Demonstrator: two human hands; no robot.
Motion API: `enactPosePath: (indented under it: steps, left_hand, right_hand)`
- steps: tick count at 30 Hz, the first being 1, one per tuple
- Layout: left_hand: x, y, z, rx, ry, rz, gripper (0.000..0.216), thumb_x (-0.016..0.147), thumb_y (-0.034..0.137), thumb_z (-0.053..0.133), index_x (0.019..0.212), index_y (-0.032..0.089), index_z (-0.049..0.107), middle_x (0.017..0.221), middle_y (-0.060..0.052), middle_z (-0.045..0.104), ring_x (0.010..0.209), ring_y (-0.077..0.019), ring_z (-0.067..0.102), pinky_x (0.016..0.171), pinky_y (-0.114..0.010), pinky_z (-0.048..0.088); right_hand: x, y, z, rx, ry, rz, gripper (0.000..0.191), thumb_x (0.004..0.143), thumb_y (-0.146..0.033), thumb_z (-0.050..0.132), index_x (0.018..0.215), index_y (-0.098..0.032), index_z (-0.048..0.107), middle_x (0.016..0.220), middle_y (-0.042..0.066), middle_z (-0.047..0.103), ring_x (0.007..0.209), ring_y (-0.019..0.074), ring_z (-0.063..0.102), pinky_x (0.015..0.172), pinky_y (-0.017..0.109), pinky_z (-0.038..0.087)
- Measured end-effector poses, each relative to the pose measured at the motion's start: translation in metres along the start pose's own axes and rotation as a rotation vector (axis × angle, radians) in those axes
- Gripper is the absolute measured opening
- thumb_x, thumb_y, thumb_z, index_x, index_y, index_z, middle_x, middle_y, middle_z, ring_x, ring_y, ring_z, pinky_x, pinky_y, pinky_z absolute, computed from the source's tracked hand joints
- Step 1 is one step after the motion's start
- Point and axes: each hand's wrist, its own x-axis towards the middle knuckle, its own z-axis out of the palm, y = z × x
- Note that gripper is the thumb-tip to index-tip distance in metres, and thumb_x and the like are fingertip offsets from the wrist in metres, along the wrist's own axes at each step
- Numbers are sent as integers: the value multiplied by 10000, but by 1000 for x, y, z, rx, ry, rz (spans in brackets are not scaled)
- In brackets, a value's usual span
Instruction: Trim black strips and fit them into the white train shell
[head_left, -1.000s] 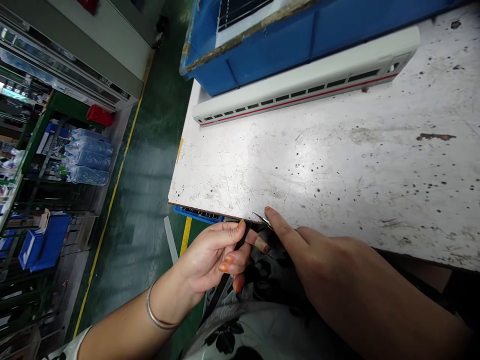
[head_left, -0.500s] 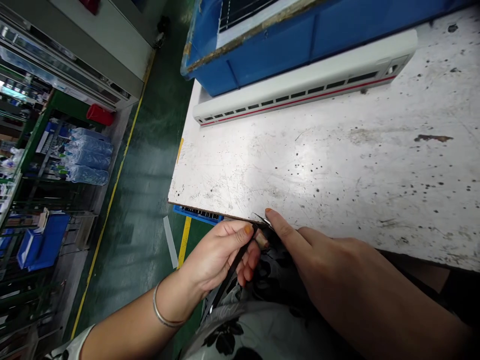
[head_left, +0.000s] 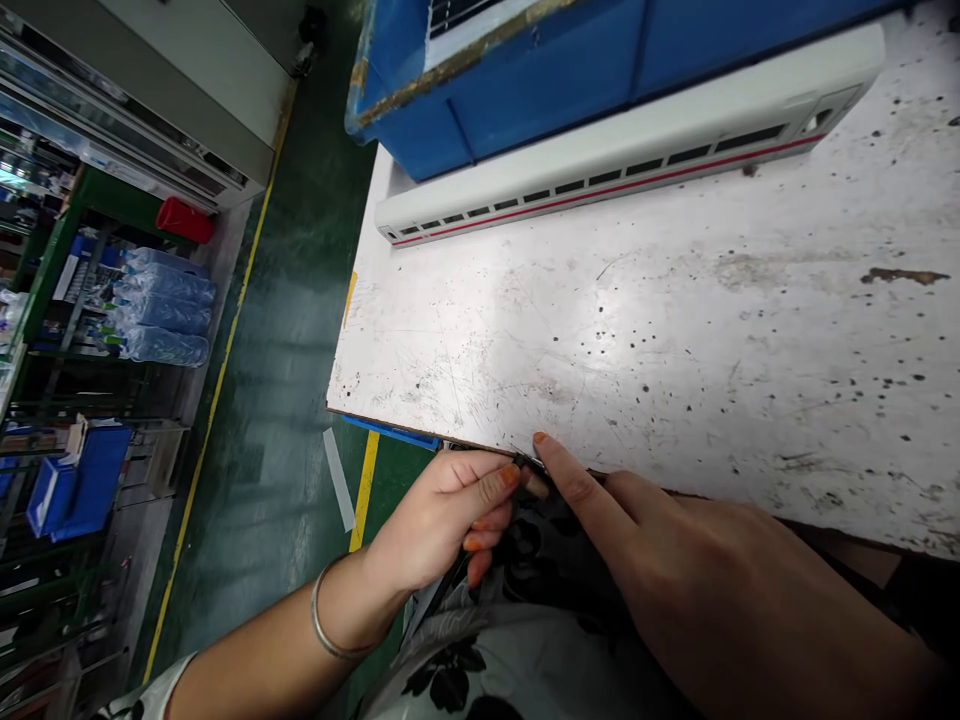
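My left hand is closed round a thin black strip that runs down toward my lap. My right hand meets it at the near edge of the table, forefinger stretched out along a small metal tool whose tip shows at the fingertip. Both hands touch just below the table edge. A long white model train car with a red stripe and dark windows lies across the far side of the white, speckled tabletop, well away from the hands.
A blue crate stands behind the train car. Left of the table is a green floor with yellow lines, shelves holding wrapped water bottles, a red bin and blue bins. A blue tray edge shows under the table.
My left hand has closed its fingers and slid up along the black strip to meet the right forefinger at the table edge. The view has shifted slightly.
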Motion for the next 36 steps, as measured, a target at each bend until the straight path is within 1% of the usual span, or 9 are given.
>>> enactPosePath:
  steps: [5,10,14,17,20,26,30,33,36]
  left_hand:
    - [-1,0,-2,64,18,13,388,937,453,544,668,184,462,537,76,321,424,-54,280,363,-170,457]
    - [-1,2,-4,40,-3,-25,348,912,434,593,692,181,497,543,76,317,434,-55,279,376,-175,463]
    - [-1,3,-3,19,-3,-55,384,917,413,592,637,183,462,524,77,301,420,-52,270,372,-168,452]
    - [-1,2,-2,-9,17,-31,351,924,443,568,702,173,531,546,72,306,449,-65,290,386,-186,466]
    - [0,-1,-3,-36,26,-12,315,920,445,572,793,158,593,571,68,319,471,-71,303,403,-198,476]
    - [0,-3,-6,-73,31,-19,321,913,438,597,782,146,576,571,67,324,481,-60,266,383,-146,335]
    - [0,-1,-4,-104,46,-56,392,894,447,625,670,162,475,554,68,310,472,-51,237,392,-158,207]
    - [0,0,-1,-139,63,-74,442,872,445,654,620,168,419,539,67,311,460,-44,230,400,-172,161]
    - [0,1,1,-206,74,-103,446,861,437,668,606,167,421,528,68,315,437,-38,228,386,-168,142]
  right_hand:
    - [0,0,-1,11,54,1,768,695,-19,394,1462,-40,398,679,29,558,367,176,508,326,297,417]
    - [4,0,2,-21,42,-8,756,703,-40,428,1458,-35,398,682,31,559,380,181,514,332,295,399]
    - [2,0,3,-34,30,-16,768,723,-42,429,1486,-37,333,695,20,549,379,170,496,334,296,384]
    - [-1,-2,3,-43,30,0,749,765,-45,409,1505,-53,291,706,8,539,388,163,493,353,303,378]
    - [0,-2,3,-65,54,29,718,784,-43,379,1499,-79,311,703,1,528,392,159,490,367,310,354]
    - [2,-3,5,-96,49,26,697,811,-96,395,1503,-91,309,702,3,521,406,161,490,384,316,346]
    - [-1,-3,5,-143,70,22,663,835,-131,432,1493,-104,346,698,-1,517,410,155,475,390,313,348]
    - [-2,-2,5,-153,79,17,640,850,-137,442,1485,-108,370,691,-4,515,408,154,464,386,309,351]
    - [-1,-1,4,-145,86,7,638,850,-139,453,1482,-96,379,685,2,519,407,158,457,381,309,343]
